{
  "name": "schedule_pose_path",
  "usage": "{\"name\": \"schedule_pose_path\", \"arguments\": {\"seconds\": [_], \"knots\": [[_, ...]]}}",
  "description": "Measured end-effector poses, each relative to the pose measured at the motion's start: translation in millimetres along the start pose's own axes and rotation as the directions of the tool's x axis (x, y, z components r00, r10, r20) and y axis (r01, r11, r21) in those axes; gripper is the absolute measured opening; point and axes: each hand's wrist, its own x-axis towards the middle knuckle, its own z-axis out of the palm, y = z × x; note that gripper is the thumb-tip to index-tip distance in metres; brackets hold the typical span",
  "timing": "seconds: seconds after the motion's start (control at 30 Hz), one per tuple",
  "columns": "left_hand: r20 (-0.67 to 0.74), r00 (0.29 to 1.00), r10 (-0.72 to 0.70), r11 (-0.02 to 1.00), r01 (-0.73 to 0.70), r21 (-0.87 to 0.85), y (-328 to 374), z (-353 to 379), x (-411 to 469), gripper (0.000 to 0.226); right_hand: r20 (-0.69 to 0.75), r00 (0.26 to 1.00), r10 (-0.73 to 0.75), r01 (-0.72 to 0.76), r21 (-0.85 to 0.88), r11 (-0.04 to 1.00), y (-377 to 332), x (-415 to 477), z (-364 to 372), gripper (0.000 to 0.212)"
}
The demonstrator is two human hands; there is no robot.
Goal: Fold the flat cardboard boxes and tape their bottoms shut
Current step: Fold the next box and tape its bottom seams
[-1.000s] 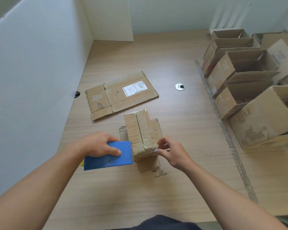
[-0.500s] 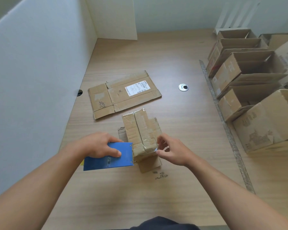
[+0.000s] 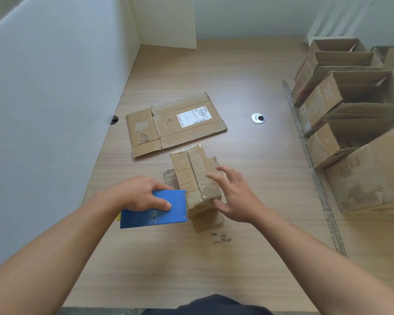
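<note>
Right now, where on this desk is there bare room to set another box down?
Bare desk lies beyond the flat cardboard up to the back wall, and around the round grommet between the small box and the metal strip. Crowded: folded boxes at right; left hand holding blue dispenser beside the small box.

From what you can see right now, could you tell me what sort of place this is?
Probably a box-packing station at a partitioned wooden desk: folded boxes line its right side, a flat box lies near the middle, and the left hand holds a blue tape dispenser.
</note>
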Motion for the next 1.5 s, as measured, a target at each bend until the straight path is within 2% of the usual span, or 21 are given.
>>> {"name": "schedule_pose_path", "arguments": {"seconds": [0.1,0.17,0.23,0.33,0.4,0.5,0.6,0.7,0.83,1.0,1.13,1.27,1.4,1.5], "knots": [[-0.011,1.0,0.013,1.0,-0.014,-0.023,-0.2,2.4,-1.8,0.042,0.145,0.976,-0.163,0.193,-0.223,0.956,-12.2,14.2,-6.7,0.071],[-0.025,0.999,0.021,0.999,-0.022,-0.044,-2.5,4.7,-3.4,0.043,0.27,0.944,-0.191,0.266,-0.277,0.923,-17.1,21.1,-6.4,0.065],[-0.032,0.999,0.019,0.997,-0.021,-0.075,-5.8,8.3,-4.5,0.044,0.321,0.931,-0.176,0.277,-0.302,0.912,-17.4,23.4,-0.9,0.066],[-0.047,0.999,0.027,0.991,-0.033,-0.127,-11.1,15.2,-4.3,0.047,0.177,0.968,-0.18,0.228,-0.303,0.925,-15.8,21.9,14.5,0.069],[-0.059,0.997,0.042,0.984,-0.052,-0.17,-14.8,20.3,-3.6,0.051,0.085,0.971,-0.225,0.239,-0.27,0.933,-9.9,20.2,22.4,0.061],[-0.056,0.997,0.055,0.963,-0.068,-0.262,-24.9,24.0,-6.6,0.049,0.012,0.965,-0.261,0.253,-0.29,0.923,-4.7,19.3,27.2,0.061],[-0.051,0.997,0.065,0.934,-0.079,-0.349,-42.1,22.5,-17.0,0.034,-0.022,0.958,-0.287,0.264,-0.326,0.908,-2.4,20.0,29.2,0.063],[-0.023,0.998,0.055,0.914,-0.059,-0.402,-57.9,21.3,-24.0,0.023,0.015,0.968,-0.251,0.243,-0.305,0.921,-2.3,20.4,29.3,0.063],[0.006,1.0,0.018,0.947,-0.015,-0.32,-54.1,23.6,-9.3,0.021,0.062,0.98,-0.191,0.201,-0.239,0.95,-1.7,20.5,30.4,0.065],[0.029,0.999,0.032,0.97,-0.024,-0.24,-34.0,25.8,16.7,0.006,0.187,0.977,-0.102,0.135,-0.17,0.976,-8.8,22.3,20.2,0.085],[0.005,0.999,0.038,0.988,-0.037,-0.148,-22.0,19.1,23.5,0.032,0.206,0.977,-0.056,0.088,-0.147,0.985,-17.7,22.2,17.0,0.089],[-0.051,0.999,0.002,0.999,-0.004,-0.044,-15.7,17.7,23.5,0.035,0.189,0.981,-0.031,0.061,-0.154,0.986,-27.7,21.2,19.7,0.092],[-0.198,0.979,-0.05,0.994,0.068,0.086,0.4,30.3,24.5,0.038,0.206,0.978,-0.011,0.05,-0.182,0.982,-36.5,20.7,14.6,0.086],[-0.247,0.966,-0.075,0.991,0.099,0.086,4.6,47.8,24.4,0.044,0.223,0.975,0.015,0.032,-0.206,0.978,-43.0,18.2,10.3,0.088]]}}
